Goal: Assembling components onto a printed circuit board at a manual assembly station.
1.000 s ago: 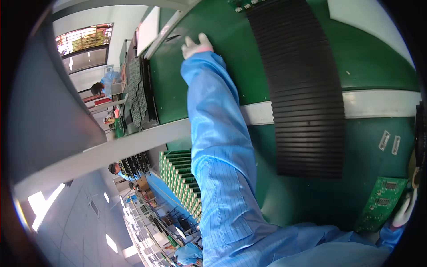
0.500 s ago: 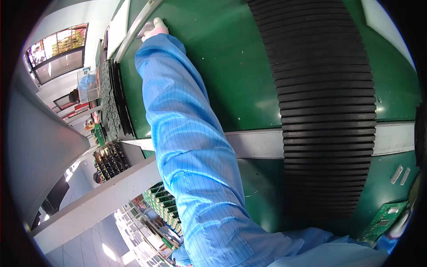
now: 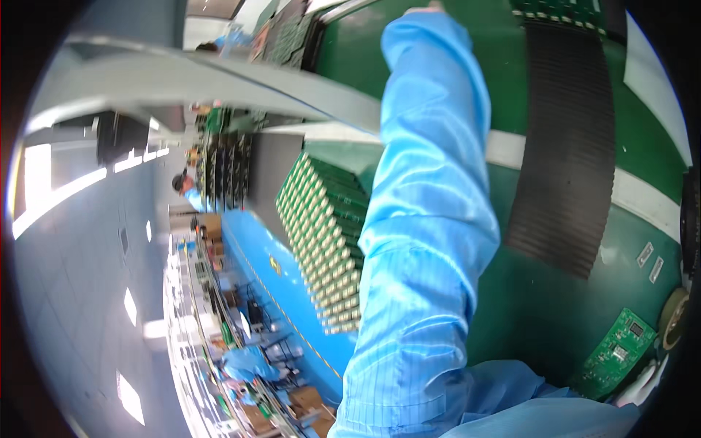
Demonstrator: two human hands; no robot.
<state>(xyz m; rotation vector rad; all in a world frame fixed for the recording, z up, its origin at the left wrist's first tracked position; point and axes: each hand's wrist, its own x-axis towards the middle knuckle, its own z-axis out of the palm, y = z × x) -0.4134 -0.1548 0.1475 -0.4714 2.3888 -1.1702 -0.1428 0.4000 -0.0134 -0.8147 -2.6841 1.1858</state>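
Note:
My left arm stretches up across the view. Only a sliver of my left hand (image 3: 434, 6) shows past the cuff at the top edge, its fingers hidden. At the lower right, my right hand (image 3: 644, 387), in a white glove, is at the edge of a green circuit board (image 3: 618, 353) and appears to grip it; the fingers are partly cut off. To the right of my left arm lies a long black ribbed strip (image 3: 566, 146) on the green table (image 3: 504, 314). Several green boards (image 3: 558, 13) stand at its far end.
A large stack of green boards (image 3: 328, 233) stands left of my arm. A pale beam (image 3: 292, 84) crosses the upper left. Two small labels (image 3: 650, 263) and a tape roll (image 3: 672, 317) are at the right. Beyond a blue floor (image 3: 255, 248), people sit at benches.
The view has swung left, bringing the board stack and blue floor into sight. My left hand has slipped almost out of view at the top. The circuit board by my right hand shows more fully.

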